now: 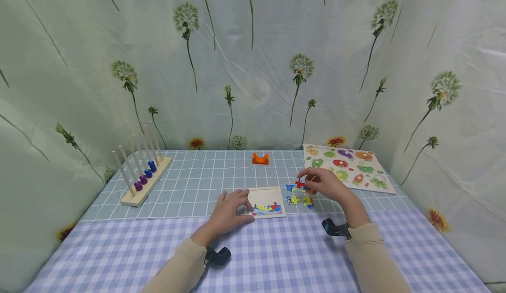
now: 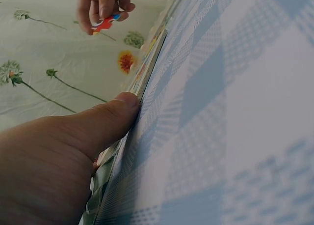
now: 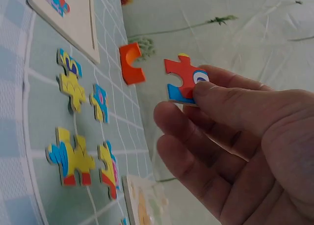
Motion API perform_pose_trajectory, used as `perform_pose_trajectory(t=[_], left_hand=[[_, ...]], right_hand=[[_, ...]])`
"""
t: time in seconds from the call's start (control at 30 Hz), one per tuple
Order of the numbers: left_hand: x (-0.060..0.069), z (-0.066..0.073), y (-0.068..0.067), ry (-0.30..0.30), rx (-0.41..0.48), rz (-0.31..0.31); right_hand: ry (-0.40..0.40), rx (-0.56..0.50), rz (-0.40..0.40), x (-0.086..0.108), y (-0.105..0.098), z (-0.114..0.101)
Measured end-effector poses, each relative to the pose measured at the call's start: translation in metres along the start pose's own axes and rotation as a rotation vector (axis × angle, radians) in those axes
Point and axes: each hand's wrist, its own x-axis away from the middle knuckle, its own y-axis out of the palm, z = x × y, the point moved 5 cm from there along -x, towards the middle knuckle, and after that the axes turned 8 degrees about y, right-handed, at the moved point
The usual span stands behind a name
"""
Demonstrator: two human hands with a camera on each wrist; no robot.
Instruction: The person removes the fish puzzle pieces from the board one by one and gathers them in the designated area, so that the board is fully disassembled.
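My right hand [image 1: 328, 185] pinches a red jigsaw puzzle piece [image 3: 185, 77] between thumb and fingers, above the table. The piece has a white eye-like mark and a blue corner in the right wrist view. My left hand [image 1: 228, 214] rests at the left side of a wooden puzzle tray [image 1: 264, 194], its thumb touching the front edge in the left wrist view. Joined colourful pieces [image 1: 269, 209] fill the tray's near part; its far part shows bare wood. Several loose puzzle pieces [image 3: 76, 158], yellow, blue and red, lie right of the tray, under my right hand.
A wooden peg stand [image 1: 146, 192] with purple and blue beads is on the left. An orange curved block [image 1: 260, 158] sits at the back. A vegetable picture board [image 1: 371, 179] lies at the back right. Checked cloth [image 1: 276, 258] covers the near table.
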Motion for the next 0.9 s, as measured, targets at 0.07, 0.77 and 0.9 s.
perform_pose_trajectory(t=[0.07, 0.77, 0.9], left_hand=[[0.0, 0.0, 0.0, 0.005, 0.003, 0.001], [0.002, 0.001, 0.0, 0.018, 0.018, 0.018], [0.002, 0.002, -0.001, 0.015, 0.016, 0.015]], right_hand=[[0.011, 0.017, -0.008, 0.0, -0.003, 0.004], [0.188, 0.044, -0.132, 0.014, -0.016, 0.053], [0.219, 0.029, -0.158, 0.015, -0.015, 0.06]])
